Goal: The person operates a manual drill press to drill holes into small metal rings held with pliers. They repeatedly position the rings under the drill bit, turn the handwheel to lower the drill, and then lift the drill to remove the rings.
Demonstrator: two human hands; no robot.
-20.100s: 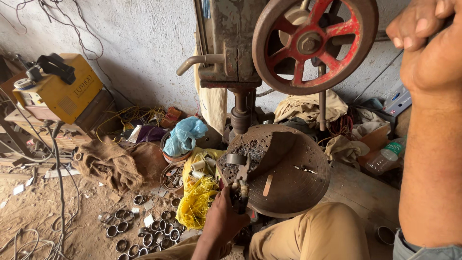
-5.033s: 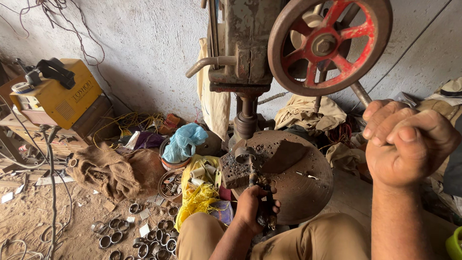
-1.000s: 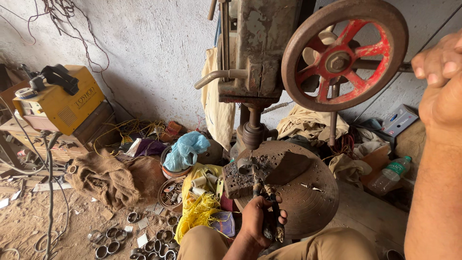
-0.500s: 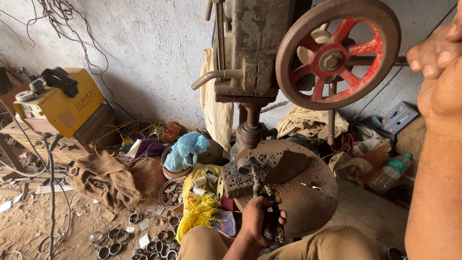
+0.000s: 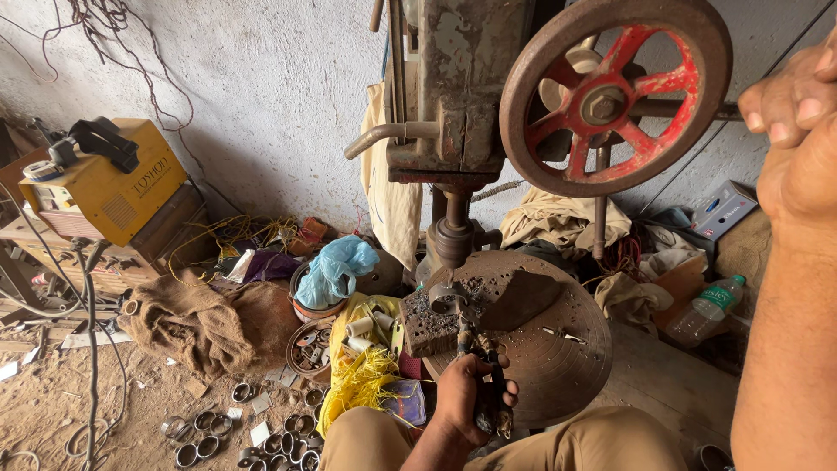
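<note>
My left hand (image 5: 462,397) is closed around rusty pliers (image 5: 485,410) whose jaws reach up to a small metal ring (image 5: 446,303). The ring rests on a dark block (image 5: 432,327) on the round drill-press table (image 5: 567,358), directly under the spindle (image 5: 453,234). My right hand (image 5: 798,113) is raised at the upper right. Its fingers curl around the end of the feed rod (image 5: 689,109) that runs out from the red-spoked wheel (image 5: 610,96). My forearm drops down the right edge of the view.
A yellow welding machine (image 5: 105,183) sits on a stand at the left, with cables hanging down. Burlap (image 5: 187,318), a blue plastic bag (image 5: 336,270), yellow strands (image 5: 362,384) and several metal rings (image 5: 209,427) lie on the dirt floor. A water bottle (image 5: 706,310) and a box (image 5: 722,208) are at the right.
Five seconds ago my right fist was lower on the handle; it now sits high at the right. In the last second only the view shifts slightly. My left hand keeps the pliers.
</note>
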